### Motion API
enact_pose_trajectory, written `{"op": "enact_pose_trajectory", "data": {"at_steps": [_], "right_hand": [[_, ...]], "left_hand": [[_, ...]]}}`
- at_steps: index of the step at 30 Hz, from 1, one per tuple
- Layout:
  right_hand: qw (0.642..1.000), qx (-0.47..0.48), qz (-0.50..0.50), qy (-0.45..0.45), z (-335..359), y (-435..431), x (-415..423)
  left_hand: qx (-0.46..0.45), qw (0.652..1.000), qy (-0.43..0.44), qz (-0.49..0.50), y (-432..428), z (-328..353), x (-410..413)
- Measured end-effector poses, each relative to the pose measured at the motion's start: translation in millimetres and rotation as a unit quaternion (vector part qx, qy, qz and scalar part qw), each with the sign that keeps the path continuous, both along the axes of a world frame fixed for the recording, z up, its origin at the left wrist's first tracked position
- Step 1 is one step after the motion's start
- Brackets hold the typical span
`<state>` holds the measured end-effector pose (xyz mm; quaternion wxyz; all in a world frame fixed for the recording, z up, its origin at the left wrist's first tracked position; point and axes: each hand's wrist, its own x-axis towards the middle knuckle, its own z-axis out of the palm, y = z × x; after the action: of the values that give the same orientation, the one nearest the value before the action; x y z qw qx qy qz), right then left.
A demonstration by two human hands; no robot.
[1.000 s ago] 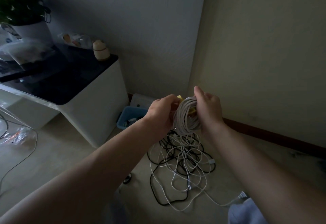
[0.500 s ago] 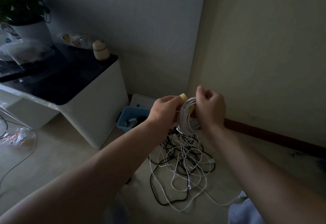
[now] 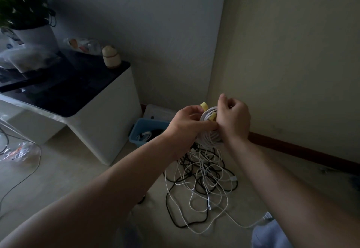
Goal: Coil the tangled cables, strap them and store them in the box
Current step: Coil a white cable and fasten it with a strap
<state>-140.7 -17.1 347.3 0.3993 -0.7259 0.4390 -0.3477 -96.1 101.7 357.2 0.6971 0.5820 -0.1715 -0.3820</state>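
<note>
The blue plastic box stands on the floor, left of both hands. The left hand pinches the free end of the yellow strap. The strap crosses the coil of white cable, held in mid-air. The right hand, fingers extended a second ago, has curled round the coil. Strapping appears nearly closed; the tangled black and white cables remain on the floor.
</note>
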Motion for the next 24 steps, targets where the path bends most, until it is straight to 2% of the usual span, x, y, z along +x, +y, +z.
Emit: {"op": "enact_pose_trajectory", "data": {"at_steps": [5,13,24], "right_hand": [[1.0,0.014,0.012,0.001,3,-1,-2],[0.999,0.006,0.05,-0.003,2,6,-4],[0.998,0.007,0.056,-0.014,0,5,-4]], "left_hand": [[-0.003,1.0,-0.005,0.001,0,-4,1],[0.06,0.987,-0.102,0.112,-6,-11,-3],[0.09,0.95,-0.242,0.173,-2,-13,-2]]}}
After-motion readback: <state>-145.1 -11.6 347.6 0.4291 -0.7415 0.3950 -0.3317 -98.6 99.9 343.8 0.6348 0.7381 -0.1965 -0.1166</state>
